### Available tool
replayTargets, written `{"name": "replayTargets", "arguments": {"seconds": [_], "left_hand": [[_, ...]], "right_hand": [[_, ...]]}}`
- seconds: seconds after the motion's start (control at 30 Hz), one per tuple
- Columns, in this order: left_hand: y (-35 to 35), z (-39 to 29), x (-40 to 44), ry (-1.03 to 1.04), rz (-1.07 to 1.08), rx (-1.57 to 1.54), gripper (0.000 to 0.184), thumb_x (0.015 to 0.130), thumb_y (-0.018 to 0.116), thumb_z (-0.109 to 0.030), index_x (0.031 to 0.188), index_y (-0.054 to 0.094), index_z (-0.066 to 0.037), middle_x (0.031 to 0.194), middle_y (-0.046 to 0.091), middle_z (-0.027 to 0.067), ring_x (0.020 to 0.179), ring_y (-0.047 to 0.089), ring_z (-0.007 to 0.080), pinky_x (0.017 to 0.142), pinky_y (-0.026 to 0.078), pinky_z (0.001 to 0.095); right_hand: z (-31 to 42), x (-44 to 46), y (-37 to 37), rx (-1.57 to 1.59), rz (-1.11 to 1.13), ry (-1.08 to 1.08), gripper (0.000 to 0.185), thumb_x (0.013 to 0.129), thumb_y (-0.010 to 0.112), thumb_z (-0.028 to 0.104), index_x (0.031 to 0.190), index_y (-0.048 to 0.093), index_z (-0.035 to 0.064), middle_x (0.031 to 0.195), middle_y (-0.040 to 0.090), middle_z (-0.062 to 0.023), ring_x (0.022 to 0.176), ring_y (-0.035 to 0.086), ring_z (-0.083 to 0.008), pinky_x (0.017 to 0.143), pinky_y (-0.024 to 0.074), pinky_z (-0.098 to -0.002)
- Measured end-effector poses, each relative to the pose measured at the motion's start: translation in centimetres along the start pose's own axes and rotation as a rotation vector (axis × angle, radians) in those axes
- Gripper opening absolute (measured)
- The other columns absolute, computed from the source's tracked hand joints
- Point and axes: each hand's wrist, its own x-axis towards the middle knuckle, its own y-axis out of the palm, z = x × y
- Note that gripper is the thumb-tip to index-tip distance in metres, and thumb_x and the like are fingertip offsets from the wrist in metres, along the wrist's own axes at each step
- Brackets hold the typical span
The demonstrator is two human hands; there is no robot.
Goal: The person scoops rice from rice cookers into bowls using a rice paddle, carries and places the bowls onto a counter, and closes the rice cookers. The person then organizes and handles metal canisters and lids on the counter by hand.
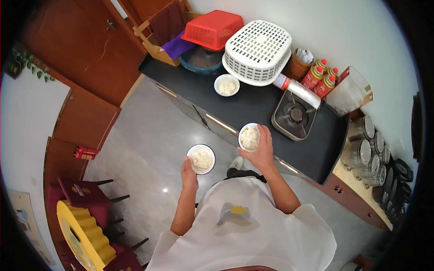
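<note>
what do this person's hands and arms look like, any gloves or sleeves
The left hand and right hand are both bare, with no gloves, and no watch or bracelet shows at either wrist. The forearms are uncovered too. The loose, short sleeves are white, part of a white shirt with a grey and yellow design on its front.

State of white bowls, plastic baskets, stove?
Round white bowl in left hand, holds white food
Second white bowl in right hand, holds white food
Third white bowl on black counter, holds white food
Red plastic basket, upside down
White plastic basket, upside down
Square metal stove, no visible flame
</note>
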Motion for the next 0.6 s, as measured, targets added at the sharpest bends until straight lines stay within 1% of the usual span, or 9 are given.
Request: {"name": "replayTargets", "arguments": {"seconds": [0.03,0.13,0.2,0.27,0.3,0.37,0.4,0.47,0.6], "left_hand": [[0.4,-0.5,1.4,0.077,-0.022,0.042,0.054,0.109,0.044,-0.043,0.130,0.058,0.005,0.125,0.066,0.0118,0.116,0.062,0.0188,0.100,0.048,0.0334],[2.4,-3.0,5.5,0.135,-0.054,0.165,0.056,0.110,0.042,-0.044,0.130,0.058,0.006,0.126,0.066,0.0117,0.116,0.061,0.0188,0.102,0.045,0.0324],[4.2,-4.8,7.5,0.162,-0.018,0.196,0.058,0.110,0.040,-0.045,0.129,0.059,0.006,0.127,0.065,0.0123,0.117,0.060,0.0194,0.103,0.044,0.0334],[5.6,-5.7,10.1,0.190,-0.017,0.165,0.058,0.109,0.042,-0.047,0.131,0.058,0.005,0.122,0.068,0.0114,0.109,0.064,0.0194,0.094,0.049,0.0336],[6.2,-6.2,11.3,0.189,-0.007,0.167,0.058,0.109,0.042,-0.047,0.131,0.058,0.005,0.122,0.068,0.0114,0.109,0.064,0.0194,0.094,0.049,0.0336],[7.3,-7.2,13.8,0.188,0.056,0.236,0.055,0.110,0.040,-0.046,0.124,0.061,0.003,0.108,0.070,0.0083,0.091,0.065,0.0151,0.073,0.051,0.0308],[8.0,-7.6,14.9,0.183,0.069,0.240,0.055,0.110,0.040,-0.046,0.124,0.061,0.003,0.108,0.070,0.0083,0.091,0.065,0.0151,0.073,0.051,0.0308],[9.2,-8.6,17.2,0.142,0.091,0.321,0.052,0.110,0.040,-0.046,0.118,0.063,0.000,0.097,0.070,0.0061,0.077,0.063,0.0119,0.058,0.044,0.0284],[10.4,-9.0,20.6,0.139,0.164,0.335,0.052,0.110,0.040,-0.046,0.118,0.063,0.000,0.096,0.070,0.0071,0.077,0.063,0.0128,0.058,0.045,0.0290]], "right_hand": [[-0.3,1.5,0.5,0.003,-0.001,0.005,0.107,0.061,0.093,0.028,0.147,0.037,0.0017,0.147,0.038,-0.0266,0.130,0.043,-0.0465,0.109,0.0394,-0.0515],[-1.4,4.5,2.0,-0.054,-0.001,0.044,0.107,0.061,0.093,0.028,0.148,0.036,0.0022,0.148,0.036,-0.0261,0.130,0.043,-0.0466,0.108,0.0400,-0.0518],[-1.9,6.3,2.6,-0.112,-0.028,0.069,0.106,0.062,0.093,0.028,0.148,0.036,0.0023,0.148,0.036,-0.0253,0.128,0.043,-0.0464,0.108,0.0400,-0.0522],[-1.8,7.5,2.7,-0.118,-0.030,0.119,0.107,0.062,0.094,0.029,0.148,0.036,0.0031,0.148,0.036,-0.0249,0.130,0.043,-0.0458,0.110,0.0396,-0.0515],[-1.8,8.0,2.7,-0.127,-0.025,0.159,0.107,0.062,0.094,0.031,0.148,0.037,0.0038,0.149,0.037,-0.0245,0.133,0.042,-0.0452,0.111,0.0391,-0.0508],[-2.1,8.7,2.8,-0.147,-0.046,0.178,0.107,0.061,0.094,0.031,0.148,0.037,0.0041,0.149,0.037,-0.0243,0.132,0.043,-0.0451,0.111,0.0393,-0.0508],[-2.1,9.0,3.0,-0.162,-0.060,0.193,0.107,0.061,0.094,0.031,0.148,0.037,0.0044,0.149,0.037,-0.0241,0.132,0.043,-0.0450,0.111,0.0396,-0.0509],[-2.4,9.6,3.6,-0.172,-0.080,0.223,0.107,0.062,0.093,0.031,0.148,0.037,0.0034,0.149,0.036,-0.0247,0.130,0.043,-0.0458,0.110,0.0396,-0.0518],[-1.8,10.5,4.5,-0.199,-0.119,0.250,0.107,0.062,0.093,0.030,0.148,0.036,0.0023,0.148,0.035,-0.0263,0.128,0.043,-0.0474,0.108,0.0398,-0.0531]]}}
